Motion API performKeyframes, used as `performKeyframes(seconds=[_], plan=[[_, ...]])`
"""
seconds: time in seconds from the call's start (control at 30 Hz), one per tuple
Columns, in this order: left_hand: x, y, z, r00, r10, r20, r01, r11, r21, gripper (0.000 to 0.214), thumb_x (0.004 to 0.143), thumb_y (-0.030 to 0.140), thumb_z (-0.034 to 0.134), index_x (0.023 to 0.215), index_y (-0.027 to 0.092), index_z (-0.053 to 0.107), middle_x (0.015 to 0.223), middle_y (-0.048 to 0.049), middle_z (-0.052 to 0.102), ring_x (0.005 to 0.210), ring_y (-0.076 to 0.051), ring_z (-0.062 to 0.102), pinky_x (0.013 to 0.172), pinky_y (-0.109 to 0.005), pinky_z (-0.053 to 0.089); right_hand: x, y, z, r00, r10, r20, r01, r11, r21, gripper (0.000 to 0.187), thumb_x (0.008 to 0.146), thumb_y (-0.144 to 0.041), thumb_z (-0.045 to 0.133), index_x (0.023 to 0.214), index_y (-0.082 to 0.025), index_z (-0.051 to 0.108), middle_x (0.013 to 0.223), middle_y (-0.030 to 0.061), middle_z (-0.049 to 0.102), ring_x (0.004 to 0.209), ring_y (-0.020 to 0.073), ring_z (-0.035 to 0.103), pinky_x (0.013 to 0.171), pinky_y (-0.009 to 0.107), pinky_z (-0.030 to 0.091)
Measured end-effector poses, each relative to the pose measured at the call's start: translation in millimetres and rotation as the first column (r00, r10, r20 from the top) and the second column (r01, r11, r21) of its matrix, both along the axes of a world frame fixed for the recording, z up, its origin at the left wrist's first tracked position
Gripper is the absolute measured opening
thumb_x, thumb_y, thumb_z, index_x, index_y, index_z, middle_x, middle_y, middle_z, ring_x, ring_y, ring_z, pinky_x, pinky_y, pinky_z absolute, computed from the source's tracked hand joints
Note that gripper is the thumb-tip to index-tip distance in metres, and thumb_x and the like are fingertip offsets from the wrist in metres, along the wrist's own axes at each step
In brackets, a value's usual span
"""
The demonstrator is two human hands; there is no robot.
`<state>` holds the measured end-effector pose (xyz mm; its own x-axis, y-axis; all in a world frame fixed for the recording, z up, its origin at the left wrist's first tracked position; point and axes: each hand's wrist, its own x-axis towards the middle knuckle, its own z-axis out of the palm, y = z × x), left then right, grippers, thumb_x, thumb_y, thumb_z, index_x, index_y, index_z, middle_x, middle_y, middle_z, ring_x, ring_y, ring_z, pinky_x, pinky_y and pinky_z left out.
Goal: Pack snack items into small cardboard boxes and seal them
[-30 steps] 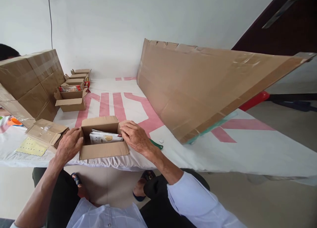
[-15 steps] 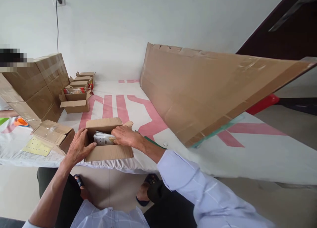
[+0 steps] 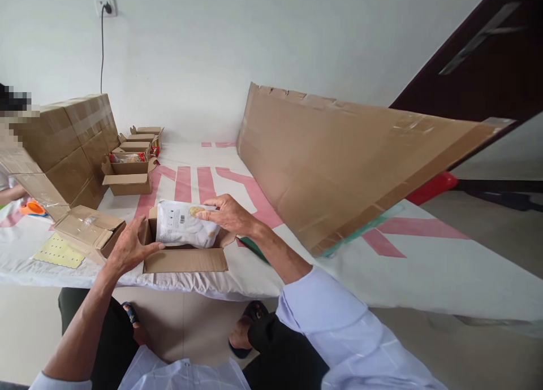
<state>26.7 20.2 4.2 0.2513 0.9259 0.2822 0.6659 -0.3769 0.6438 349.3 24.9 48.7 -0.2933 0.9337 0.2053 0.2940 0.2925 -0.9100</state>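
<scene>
A small cardboard box [image 3: 185, 261] stands with its flaps up near the front edge of the covered table. My right hand [image 3: 232, 213] pinches the right end of a white printed packet [image 3: 172, 226], which bears a barcode. The packet sits raised and tilted at the box's mouth, and its lower edge is hidden behind the front flap. At the box's left end, my left hand [image 3: 129, 248] grips the side, thumb over the front corner. A taped, closed carton [image 3: 87, 229] lies just left of that hand.
Several open boxes [image 3: 127, 183] line the back left beside stacked cartons [image 3: 63, 147]. A large cardboard sheet [image 3: 331, 164] leans on the right. Orange-handled scissors [image 3: 31, 208] and a yellow dotted sheet [image 3: 59, 251] lie at left. Another person's arm [image 3: 12, 195] shows at the far left.
My right hand has lifted the white packet from inside the box up to its mouth, so its printed face now shows. My left hand has stayed at the box's left end.
</scene>
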Motion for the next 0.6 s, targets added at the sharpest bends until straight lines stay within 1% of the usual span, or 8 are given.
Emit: performKeyframes(seconds=[0.07, 0.13, 0.23, 0.3, 0.37, 0.43, 0.5, 0.6], plan=[[1.9, 6.5, 17.0, 0.994, -0.025, 0.108, 0.030, 0.999, -0.042, 0.088, 0.073, 0.056, 0.094, 0.148, 0.022, 0.066, 0.152, -0.0184, 0.070, 0.145, -0.045, 0.062, 0.123, -0.060, 0.048, 1.1, 4.1, 10.4, 0.998, -0.014, -0.054, 0.015, 1.000, 0.007, 0.048, 0.075, -0.063, 0.088, 0.067, -0.020, 0.068, 0.063, -0.0013, 0.057, 0.064, 0.0161, 0.052, 0.055, 0.028, 0.037], [6.3, 13.6, 35.9, 0.967, -0.118, 0.226, 0.146, 0.983, -0.108, 0.085, 0.070, 0.052, 0.097, 0.145, 0.021, 0.070, 0.145, -0.0176, 0.075, 0.140, -0.044, 0.067, 0.117, -0.058, 0.053, -1.8, 9.4, 18.8, 0.996, -0.031, -0.087, 0.030, 1.000, -0.002, 0.048, 0.072, -0.064, 0.091, 0.067, -0.020, 0.071, 0.064, -0.0011, 0.060, 0.063, 0.0158, 0.053, 0.054, 0.028, 0.038], [13.8, 23.2, 59.3, 0.901, -0.247, 0.355, 0.325, 0.928, -0.180, 0.065, 0.069, 0.042, 0.100, 0.126, 0.020, 0.079, 0.119, -0.0127, 0.084, 0.115, -0.039, 0.077, 0.095, -0.046, 0.063, -11.2, 18.9, 27.4, 0.983, -0.048, -0.176, 0.041, 0.998, -0.044, 0.050, 0.067, -0.065, 0.094, 0.071, -0.019, 0.073, 0.069, -0.0001, 0.066, 0.065, 0.0162, 0.057, 0.056, 0.028, 0.041], [16.5, 28.7, 67.0, 0.885, -0.229, 0.406, 0.328, 0.925, -0.193, 0.051, 0.070, 0.040, 0.100, 0.113, 0.019, 0.082, 0.104, -0.0099, 0.084, 0.096, -0.033, 0.078, 0.076, -0.037, 0.062, -17.6, 25.2, 29.9, 0.958, -0.073, -0.276, 0.058, 0.996, -0.064, 0.052, 0.063, -0.064, 0.097, 0.076, -0.019, 0.074, 0.074, 0.0007, 0.070, 0.068, 0.0169, 0.060, 0.059, 0.028, 0.045], [16.7, 33.6, 67.4, 0.876, -0.171, 0.452, 0.282, 0.941, -0.189, 0.045, 0.072, 0.041, 0.099, 0.106, 0.018, 0.081, 0.095, -0.0076, 0.081, 0.080, -0.025, 0.074, 0.060, -0.030, 0.054, -21.6, 30.2, 28.2, 0.921, -0.105, -0.376, 0.084, 0.994, -0.071, 0.055, 0.061, -0.064, 0.098, 0.083, -0.019, 0.076, 0.079, 0.0013, 0.073, 0.072, 0.0175, 0.063, 0.063, 0.029, 0.049], [15.8, 38.1, 62.6, 0.857, -0.135, 0.497, 0.251, 0.952, -0.173, 0.045, 0.072, 0.043, 0.099, 0.105, 0.018, 0.080, 0.092, -0.0055, 0.078, 0.069, -0.019, 0.067, 0.052, -0.027, 0.046, -22.3, 33.3, 21.7, 0.881, -0.117, -0.458, 0.089, 0.993, -0.083, 0.060, 0.062, -0.067, 0.097, 0.091, -0.019, 0.077, 0.085, 0.0022, 0.076, 0.077, 0.0184, 0.066, 0.068, 0.030, 0.052], [15.9, 42.1, 55.9, 0.826, -0.118, 0.551, 0.232, 0.963, -0.140, 0.046, 0.072, 0.042, 0.099, 0.105, 0.019, 0.077, 0.091, -0.0035, 0.075, 0.063, -0.015, 0.062, 0.050, -0.025, 0.042, -20.2, 34.1, 11.5, 0.855, -0.098, -0.510, 0.050, 0.993, -0.107, 0.066, 0.063, -0.073, 0.095, 0.096, -0.019, 0.076, 0.090, 0.0043, 0.078, 0.084, 0.0207, 0.069, 0.073, 0.032, 0.056], [20.3, 47.2, 49.2, 0.758, -0.103, 0.644, 0.186, 0.980, -0.063, 0.048, 0.069, 0.041, 0.099, 0.102, 0.021, 0.071, 0.083, 0.0001, 0.071, 0.057, -0.012, 0.056, 0.050, -0.025, 0.042, -15.0, 32.0, -3.4, 0.838, -0.039, -0.544, -0.065, 0.983, -0.172, 0.072, 0.070, -0.082, 0.088, 0.105, -0.021, 0.075, 0.109, 0.0102, 0.080, 0.104, 0.0271, 0.074, 0.081, 0.037, 0.062]])
